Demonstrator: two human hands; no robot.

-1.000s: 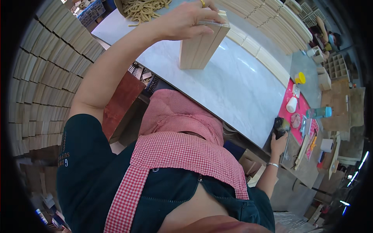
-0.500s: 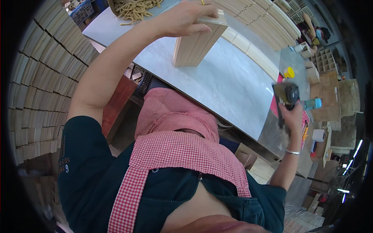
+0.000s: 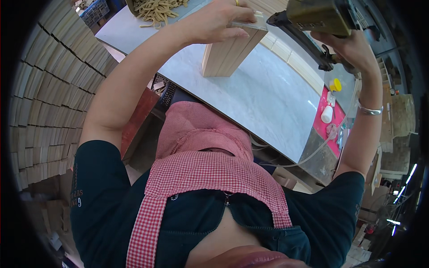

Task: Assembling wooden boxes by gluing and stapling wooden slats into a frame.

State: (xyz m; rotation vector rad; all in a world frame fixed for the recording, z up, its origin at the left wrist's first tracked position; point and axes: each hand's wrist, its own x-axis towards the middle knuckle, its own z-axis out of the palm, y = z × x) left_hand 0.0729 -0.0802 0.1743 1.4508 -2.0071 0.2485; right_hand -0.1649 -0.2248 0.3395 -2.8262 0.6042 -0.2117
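A pale wooden box stands upright on the white marbled tabletop. My left hand grips its upper end, thumb on the near face and fingers over the top. In my right hand is an olive and black nail gun, held up by its handle. The gun's nose points left, close beside the top right corner of the box. Whether the nose touches the wood, I cannot tell.
Light wooden pieces line the table's far side. Pale tan strips lie heaped at the far left. A white bottle and a yellow lid sit at the right, near a thin hose. Stacked boards rise on my left.
My right hand has lifted the nail gun from the table's right side, up and left to the box top. The box has shifted slightly right in my left hand.
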